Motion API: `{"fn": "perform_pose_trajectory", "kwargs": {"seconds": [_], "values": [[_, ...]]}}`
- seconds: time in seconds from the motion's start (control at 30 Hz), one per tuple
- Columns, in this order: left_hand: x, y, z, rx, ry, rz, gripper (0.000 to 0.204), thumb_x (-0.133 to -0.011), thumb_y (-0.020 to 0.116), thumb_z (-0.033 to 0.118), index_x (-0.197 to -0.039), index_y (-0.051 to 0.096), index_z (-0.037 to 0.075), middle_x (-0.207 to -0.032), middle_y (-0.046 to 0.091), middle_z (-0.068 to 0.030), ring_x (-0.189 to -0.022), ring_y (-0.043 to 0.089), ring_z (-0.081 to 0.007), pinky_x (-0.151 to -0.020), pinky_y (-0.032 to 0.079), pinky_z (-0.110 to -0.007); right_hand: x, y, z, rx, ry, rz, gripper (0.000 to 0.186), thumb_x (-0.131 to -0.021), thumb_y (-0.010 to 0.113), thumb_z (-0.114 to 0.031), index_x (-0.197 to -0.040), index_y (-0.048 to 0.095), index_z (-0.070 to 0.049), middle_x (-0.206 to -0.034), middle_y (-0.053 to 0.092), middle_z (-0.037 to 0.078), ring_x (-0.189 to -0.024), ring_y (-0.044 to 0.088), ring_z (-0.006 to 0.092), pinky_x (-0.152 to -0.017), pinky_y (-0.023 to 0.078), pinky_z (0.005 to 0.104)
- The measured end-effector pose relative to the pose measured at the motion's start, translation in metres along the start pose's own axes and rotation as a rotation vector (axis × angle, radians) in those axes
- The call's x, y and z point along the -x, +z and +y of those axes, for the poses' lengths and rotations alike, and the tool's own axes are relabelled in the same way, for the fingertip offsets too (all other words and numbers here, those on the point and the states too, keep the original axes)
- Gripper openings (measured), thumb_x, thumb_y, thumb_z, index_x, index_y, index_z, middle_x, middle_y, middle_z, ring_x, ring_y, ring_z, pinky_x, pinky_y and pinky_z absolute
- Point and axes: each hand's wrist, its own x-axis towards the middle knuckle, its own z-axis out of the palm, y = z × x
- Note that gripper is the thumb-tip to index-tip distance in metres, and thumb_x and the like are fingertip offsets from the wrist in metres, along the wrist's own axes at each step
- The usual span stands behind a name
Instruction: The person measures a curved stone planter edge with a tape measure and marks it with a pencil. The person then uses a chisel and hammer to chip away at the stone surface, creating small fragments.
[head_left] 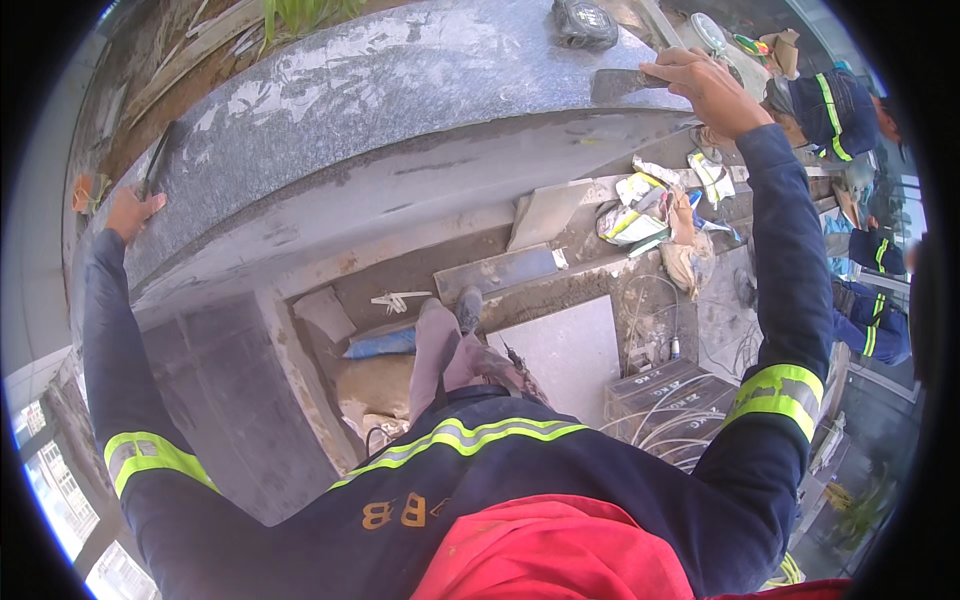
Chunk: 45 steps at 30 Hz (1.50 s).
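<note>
At the upper right, my right hand (712, 90) is closed on a putty knife (618, 85). Its dark, flat blade lies over the top of a long grey stone slab (350, 100), close to the front edge. My left hand (130, 213), far to the left, is at the slab's left end with the thumb showing. Its fingers are wrapped round a thin dark tool (157, 158) that stands up from the hand; its kind is unclear, as it is seen nearly edge-on. A dark tape measure (585, 24) rests on the slab's far side, beyond the putty knife.
Below the slab lie loose stone pieces (497, 270), a pale board (560, 345) and crumpled bags (650, 210). Boxes (672, 400) with pale cables stand at my right. Several people in dark reflective clothing (835, 115) are at the right. Green leaves (305, 14) and timber (195, 55) lie behind the slab.
</note>
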Motion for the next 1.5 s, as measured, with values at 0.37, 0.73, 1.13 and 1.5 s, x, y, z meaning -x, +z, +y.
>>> {"fn": "perform_pose_trajectory", "kwargs": {"seconds": [0.37, 0.73, 1.13, 1.5], "values": [[-0.002, -0.001, -0.008, -0.007, 0.007, 0.005, 0.051, -0.078, 0.087, 0.049, -0.078, 0.056, 0.009, -0.065, 0.051, 0.0025, -0.053, 0.048, -0.0097, -0.047, 0.037, -0.029, 0.039, 0.147, -0.22, -1.624, 0.919, 0.912, 0.049, -0.102, 0.061, -0.008, -0.149, 0.051, -0.002, -0.117, 0.064, 0.006, -0.088, 0.059, 0.0069, -0.074, 0.053, 0.0241], [0.004, -0.007, -0.001, -0.051, -0.026, 0.012, 0.052, -0.079, 0.085, 0.054, -0.08, 0.056, 0.01, -0.065, 0.05, 0.0039, -0.055, 0.048, -0.0086, -0.05, 0.039, -0.027, -0.037, 0.206, -0.297, -1.4, 0.767, 1.065, 0.051, -0.1, 0.065, -0.006, -0.148, 0.051, 0.0, -0.12, 0.063, 0.006, -0.091, 0.061, 0.0084, -0.072, 0.051, 0.0226], [0.008, -0.008, 0.012, -0.066, -0.073, -0.036, 0.045, -0.084, 0.083, 0.048, -0.08, 0.056, 0.012, -0.066, 0.048, 0.0054, -0.055, 0.045, -0.0077, -0.051, 0.036, -0.028, -0.016, 0.184, -0.316, -1.65, 0.779, 0.956, 0.048, -0.094, 0.069, -0.005, -0.14, 0.059, 0.001, -0.121, 0.064, 0.01, -0.106, 0.06, 0.016, -0.085, 0.053, 0.0307], [0.01, -0.005, 0.018, 0.015, -0.035, -0.033, 0.047, -0.082, 0.085, 0.048, -0.08, 0.057, 0.01, -0.066, 0.048, 0.005, -0.054, 0.044, -0.0082, -0.051, 0.035, -0.027, -0.037, 0.191, -0.346, -1.313, 0.594, 0.8, 0.047, -0.093, 0.071, -0.005, -0.139, 0.061, 0.0, -0.126, 0.063, 0.01, -0.103, 0.062, 0.0146, -0.086, 0.053, 0.0267]]}}
